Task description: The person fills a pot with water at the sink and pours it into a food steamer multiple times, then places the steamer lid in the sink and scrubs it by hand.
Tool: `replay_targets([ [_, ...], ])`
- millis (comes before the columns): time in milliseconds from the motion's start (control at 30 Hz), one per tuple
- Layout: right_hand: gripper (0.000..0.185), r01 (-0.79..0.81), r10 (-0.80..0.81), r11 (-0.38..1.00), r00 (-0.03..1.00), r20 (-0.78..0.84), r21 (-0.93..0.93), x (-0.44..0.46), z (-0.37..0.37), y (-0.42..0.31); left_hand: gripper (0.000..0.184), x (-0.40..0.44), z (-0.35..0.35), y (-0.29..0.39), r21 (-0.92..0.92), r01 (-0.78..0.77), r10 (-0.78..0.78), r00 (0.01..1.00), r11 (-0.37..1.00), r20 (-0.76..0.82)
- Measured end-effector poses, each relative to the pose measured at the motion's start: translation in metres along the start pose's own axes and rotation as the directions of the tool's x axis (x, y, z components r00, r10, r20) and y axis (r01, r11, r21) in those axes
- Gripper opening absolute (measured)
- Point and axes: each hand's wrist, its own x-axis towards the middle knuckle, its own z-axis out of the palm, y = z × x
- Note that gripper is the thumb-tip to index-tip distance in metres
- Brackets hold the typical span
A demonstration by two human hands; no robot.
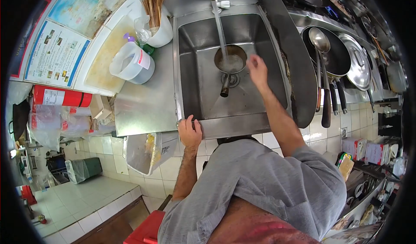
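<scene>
I see the left hand (190, 133) lying loosely open on the front rim of the sink (236, 126). The right hand (258, 70), fingers bent, is just beside the small pan (239, 51), which sits in the basin under running water (221, 32); I can't tell whether that hand grips anything. I can't read the red-and-white label (144, 59) on the plastic tub (126, 66), nor the blue-bordered poster's (56, 53) tiny print.

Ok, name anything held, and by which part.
The pan handle is free. The left hand rests on the sink edge; whether the right hand holds anything can't be told.
</scene>
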Motion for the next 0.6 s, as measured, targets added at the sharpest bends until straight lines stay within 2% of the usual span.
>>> replay_targets([
  [67, 0.032, -0.075, 0.074, 0.979, 0.997, 0.009, 0.188, 0.054, 0.029, 0.004, 0.019, -0.003, 0.0, 0.001, 0.043, 0.089, -0.094, 0.986, 0.995, 0.14],
  [200, 0.033, -0.075, 0.073, 0.983, 0.997, 0.016, 0.165, 0.156, 0.075, 0.004, 0.015, -0.002, 0.003, 0.001, 0.041, 0.081, -0.085, 0.989, 0.996, 0.124],
  [267, 0.041, -0.087, 0.081, 0.994, 0.993, 0.092, 0.069, 0.195, 0.085, -0.002, 0.014, -0.003, 0.004, 0.002, 0.007, 0.08, -0.08, 0.992, 0.997, 0.102],
  [300, 0.041, -0.088, 0.08, 0.993, 0.992, 0.101, 0.078, 0.21, 0.088, -0.005, 0.014, -0.002, 0.004, 0.002, 0.019, 0.084, -0.085, 0.991, 0.996, 0.099],
  [367, 0.047, -0.058, 0.061, 0.998, 0.994, 0.096, -0.036, 0.236, 0.094, -0.013, 0.013, -0.002, 0.005, 0.002, 0.007, 0.095, -0.096, 0.989, 0.995, 0.113],
  [533, 0.06, -0.07, 0.084, 0.992, 0.986, 0.144, -0.105, 0.292, 0.12, 0.007, 0.013, -0.002, 0.006, 0.001, 0.037, 0.139, -0.143, 0.978, 0.99, 0.151],
  [600, 0.066, -0.383, 0.349, 0.92, 0.897, 0.271, 0.084, 0.297, 0.115, -0.003, 0.012, -0.001, 0.007, 0.001, 0.027, 0.146, -0.148, 0.979, 0.989, 0.142],
])
